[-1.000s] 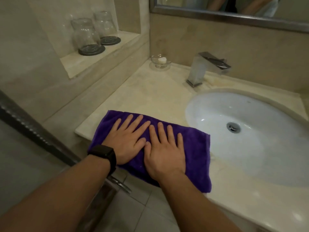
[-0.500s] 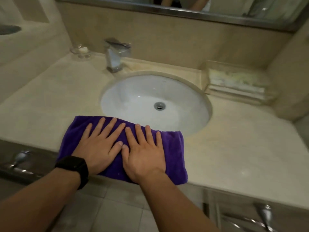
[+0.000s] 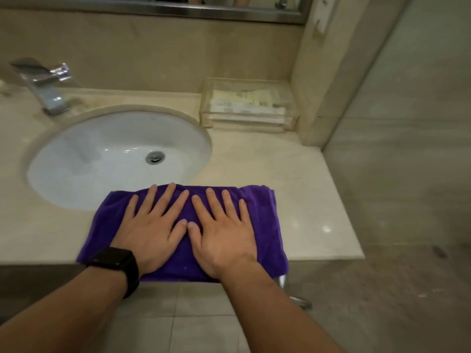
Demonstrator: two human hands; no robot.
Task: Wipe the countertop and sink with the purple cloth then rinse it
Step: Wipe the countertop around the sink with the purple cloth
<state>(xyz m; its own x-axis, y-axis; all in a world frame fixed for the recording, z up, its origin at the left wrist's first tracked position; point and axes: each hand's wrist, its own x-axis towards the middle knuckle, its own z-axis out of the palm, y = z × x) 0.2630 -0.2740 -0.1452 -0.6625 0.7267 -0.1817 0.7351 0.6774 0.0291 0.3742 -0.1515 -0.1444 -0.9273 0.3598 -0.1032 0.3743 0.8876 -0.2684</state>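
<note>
Fingers (image 3: 163,200) straight, spread, gripping nothing: left hand (image 3: 150,233) and right hand (image 3: 224,233) side by side, pressing flat on purple cloth (image 3: 265,225) at near edge of desk (image 3: 318,200). Slid right along that edge within the last second, now just near of sink (image 3: 102,161); likely front strip wiped, right side, basin, rinse under faucet (image 3: 48,90) pending

Chrome faucet (image 3: 48,94) at back left, clear amenity tray (image 3: 247,121) back right
</note>
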